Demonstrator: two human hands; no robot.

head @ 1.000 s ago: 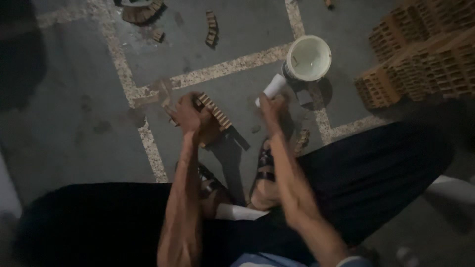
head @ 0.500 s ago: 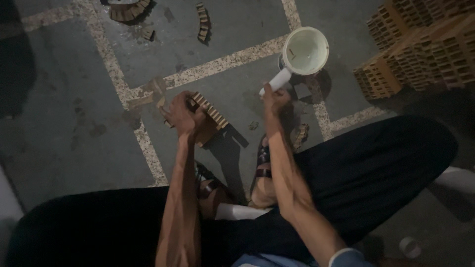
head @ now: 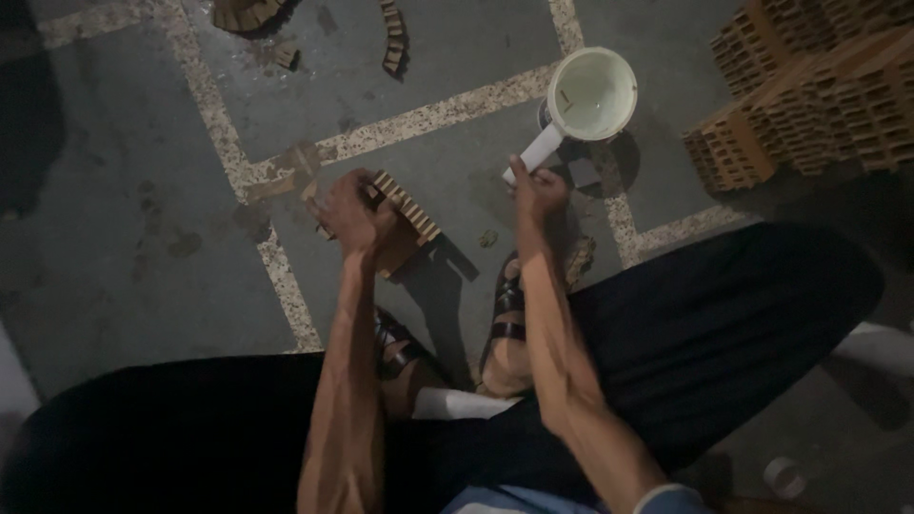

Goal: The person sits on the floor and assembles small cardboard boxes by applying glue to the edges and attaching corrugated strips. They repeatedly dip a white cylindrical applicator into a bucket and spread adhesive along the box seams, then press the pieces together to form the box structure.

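My left hand (head: 350, 211) grips a brown ridged clay brick (head: 405, 221), holding it tilted just above the grey floor. My right hand (head: 536, 188) is closed on the white handle of a white plastic mug (head: 590, 96), which is upright and off to the upper right of the brick. The mug's inside looks pale; I cannot tell what it holds. My sandalled feet (head: 505, 324) rest on the floor below the brick, between my knees in dark trousers.
Stacks of ridged bricks (head: 809, 105) stand at the upper right. Broken brick pieces (head: 392, 38) and a heap (head: 246, 13) lie at the top. Pale speckled strips (head: 419, 119) cross the floor. A small white round thing (head: 784, 473) lies at the lower right.
The view has shifted slightly. Both hands keep their grip; the mug has stayed up and to the right of the brick, and the brick remains tilted in my left hand.
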